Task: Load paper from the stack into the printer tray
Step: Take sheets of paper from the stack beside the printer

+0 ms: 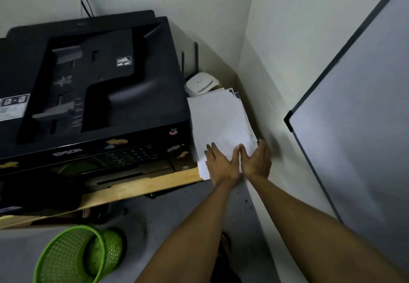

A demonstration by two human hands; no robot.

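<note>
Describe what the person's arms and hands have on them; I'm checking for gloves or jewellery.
Both forearms are bare, with no sleeve in view. The left hand and right hand wear no gloves, and no watch, bracelet or ring is visible on either in this dim picture.

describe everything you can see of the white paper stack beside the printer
The stack of white paper sheets lies flat on the light wooden desk, right of the black printer and in front of a small white router. Its sheets are loosely fanned, with printed edges showing at the far right. Its near corner overhangs the desk edge. The left hand lies flat on its near end; the right hand is at its right edge.
</note>
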